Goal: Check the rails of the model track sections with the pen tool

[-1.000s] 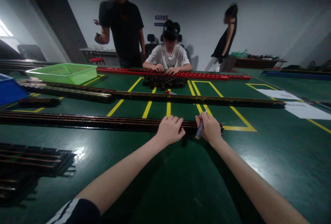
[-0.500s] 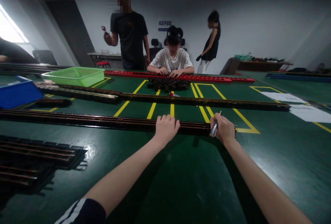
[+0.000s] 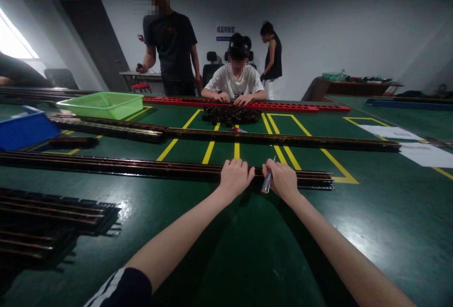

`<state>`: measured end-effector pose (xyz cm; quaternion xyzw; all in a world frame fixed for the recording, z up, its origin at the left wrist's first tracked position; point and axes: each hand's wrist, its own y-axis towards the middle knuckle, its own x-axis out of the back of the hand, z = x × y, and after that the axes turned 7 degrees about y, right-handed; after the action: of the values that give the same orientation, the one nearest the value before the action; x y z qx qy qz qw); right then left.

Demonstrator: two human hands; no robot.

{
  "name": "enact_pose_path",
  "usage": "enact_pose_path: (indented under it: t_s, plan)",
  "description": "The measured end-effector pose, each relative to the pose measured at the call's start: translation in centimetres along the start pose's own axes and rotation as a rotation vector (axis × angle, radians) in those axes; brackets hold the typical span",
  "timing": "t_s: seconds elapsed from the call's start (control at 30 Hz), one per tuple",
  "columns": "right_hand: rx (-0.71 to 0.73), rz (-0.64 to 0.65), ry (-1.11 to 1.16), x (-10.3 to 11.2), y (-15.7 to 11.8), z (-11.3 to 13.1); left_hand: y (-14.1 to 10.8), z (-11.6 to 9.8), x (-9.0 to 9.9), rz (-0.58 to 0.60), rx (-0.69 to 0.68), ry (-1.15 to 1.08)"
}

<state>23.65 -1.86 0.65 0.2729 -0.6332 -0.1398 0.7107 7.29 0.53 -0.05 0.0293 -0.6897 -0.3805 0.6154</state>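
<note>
A long dark rail with copper-coloured strips [image 3: 141, 166] lies across the green table in front of me. My left hand [image 3: 236, 178] is closed over it, fingers curled across the far edge. Just to the right, my right hand [image 3: 284, 178] holds a small screwdriver [image 3: 266, 183] with a clear handle; its thin tip points away from me. That hand rests on the same rail, whose right end sticks out beyond it. The fingers' undersides are hidden.
A second long rail [image 3: 283, 141] runs behind. Beyond it are a pile of small black parts [image 3: 230, 115], a red slotted strip [image 3: 297, 107] and a seated co-worker [image 3: 235, 78]. Green basket [image 3: 102, 105] and blue bin [image 3: 26, 130] stand left; stacked rails [image 3: 53, 210] lie near left.
My right hand has slid left along the rail with the screwdriver, closer to my left hand, baring the rail's right end. My left hand has shifted slightly right. The standing co-worker has lowered a hand.
</note>
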Motion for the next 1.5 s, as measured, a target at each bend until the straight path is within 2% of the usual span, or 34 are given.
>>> enact_pose_path:
  t_s: [0.1,0.33,0.47,0.6,0.7,0.8,0.9,0.97,1.07,1.23,1.3,1.43,1.5]
  plan:
    - [-0.015,0.054,-0.002,0.1,0.1,0.2,0.0,-0.1,0.1,-0.005,-0.020,-0.038]
    - [-0.059,0.082,-0.007,0.5,0.0,-1.1,-0.6,0.6,0.8,-0.001,-0.033,-0.073]
    - [-0.178,0.059,-0.040,0.7,-0.3,-2.6,-0.7,1.3,0.6,-0.011,0.055,0.011]
    - [-0.234,-0.018,-0.028,0.7,-0.7,-3.4,-0.4,1.6,0.3,0.035,0.024,0.014]
    - [-0.212,-0.012,-0.003,0.6,-0.6,-2.3,-0.2,1.5,0.1,0.054,0.001,-0.013]
    - [-0.182,0.031,-0.002,0.4,-0.2,0.1,-0.2,1.4,0.1,0.050,-0.008,0.008]
    - [-0.046,0.097,0.005,0.2,0.2,2.5,-0.2,1.1,0.3,0.047,-0.043,0.048]
    - [-0.013,0.110,0.007,0.2,0.3,3.4,-0.1,1.0,0.5,0.066,-0.068,0.056]
    - [-0.066,0.121,0.012,0.3,0.4,3.6,0.0,0.9,0.8,0.088,-0.101,0.049]
    - [-0.180,0.129,0.012,0.6,0.6,2.7,-0.1,0.8,0.9,0.067,-0.187,0.001]
    - [-0.227,0.120,0.010,0.6,0.6,2.1,-0.4,0.9,0.9,0.045,-0.135,0.015]
    - [-0.334,0.076,0.016,0.4,0.7,0.9,-0.8,1.9,0.9,-0.001,0.106,0.062]
    - [-0.354,0.044,0.024,0.3,0.6,0.6,-0.9,2.6,0.9,0.000,0.157,0.040]
